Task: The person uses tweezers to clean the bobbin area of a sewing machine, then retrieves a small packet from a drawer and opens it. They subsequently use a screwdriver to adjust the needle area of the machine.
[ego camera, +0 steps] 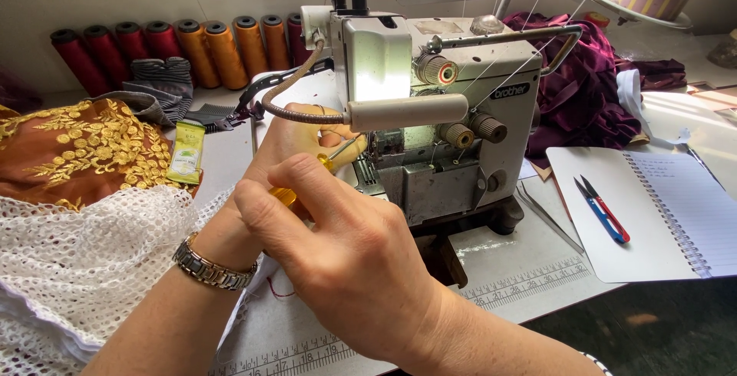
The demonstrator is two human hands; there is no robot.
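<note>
Both hands are up against the front of the grey overlock machine (430, 115) that sits at the middle of the table (530, 268). The right hand (345, 261) is closed round a yellow-handled screwdriver (295, 189), fingers curled tight on the grip, and the thin shaft (343, 148) runs up toward the machine's needle area. The left hand (303, 138), a metal watch (211, 267) on its wrist, lies just behind the right one and cups the tool's tip near the machine's open front. Its fingers are bent, but I cannot tell whether they pinch anything. A flexible lamp arm (288, 103) curves over that hand.

Along the table's far edge lies a row of thread cones (192, 50), red ones to the left, orange in the middle. On the left side a white net fabric (84, 253) is heaped under the left forearm, with brown cloth embroidered in gold (84, 150) beyond it and a small green packet (186, 152) beside that. Purple cloth (583, 84) is bunched behind the machine on the right. Near the right edge an open spiral notebook (652, 222) carries red-and-blue thread snips (603, 209), and tweezers (546, 215) lie between notebook and machine. A printed ruler (530, 280) runs along the table's near edge.
</note>
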